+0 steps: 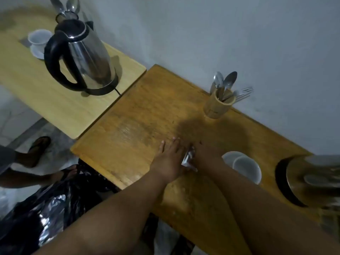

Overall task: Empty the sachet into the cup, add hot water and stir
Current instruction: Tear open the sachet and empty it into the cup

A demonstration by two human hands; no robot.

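both hands are shown meeting over the sachet [188,159] at the near middle of the darker desk [139,115]. the sachet, a small silvery packet, is seen only in part between the hands, apparently low over or on the desk surface; which of the two cannot be told. the left hand [170,159] is held with fingers straight and spread, its thumb side against the packet, seemingly to steady it. the right hand [206,156] is curled at the packet's other edge and appears to pinch it, though its fingertips are hidden. this arrangement is judged to suit picking up or tearing open the sachet, a step not yet done. the cup [247,169], white and on its saucer, is placed just beside the right hand, presumably so the powder travels little. a kettle [312,179], blurred, stands at the right edge, near the cup. a holder of spoons [219,104] is set by the wall, within reach for stirring. a second kettle [81,56] stands on the paler desk [55,103].
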